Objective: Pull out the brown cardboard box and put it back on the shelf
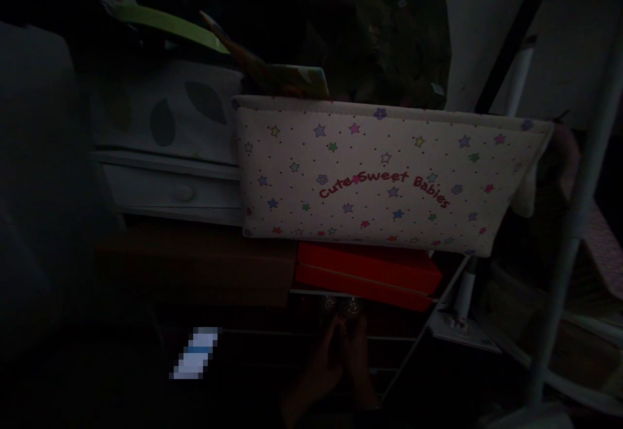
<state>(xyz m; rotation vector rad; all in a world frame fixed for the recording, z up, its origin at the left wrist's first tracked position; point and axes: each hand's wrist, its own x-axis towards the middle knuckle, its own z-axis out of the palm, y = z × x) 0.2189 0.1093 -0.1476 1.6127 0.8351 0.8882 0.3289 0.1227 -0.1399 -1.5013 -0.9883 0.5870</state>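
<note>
In dim light, my left hand [322,361] and my right hand [356,351] reach forward side by side at the bottom middle. Their fingers close around the near ends of a pair of glittery shoes [349,306], whose rounded, sparkling ends show just past the fingertips. The darkness hides most of the shoes' shape. Both hands are at a dark rack [399,338] with thin pale rods. Right above them lies a red box [365,270], with a brown box [204,263] to its left.
A white fabric bin [389,150] printed with stars and "Cute Sweet Babies" rests on the red box. White drawers [170,189] stand at left. A pale pole [574,234] rises at right. A bright pixelated patch [195,353] shows at lower left.
</note>
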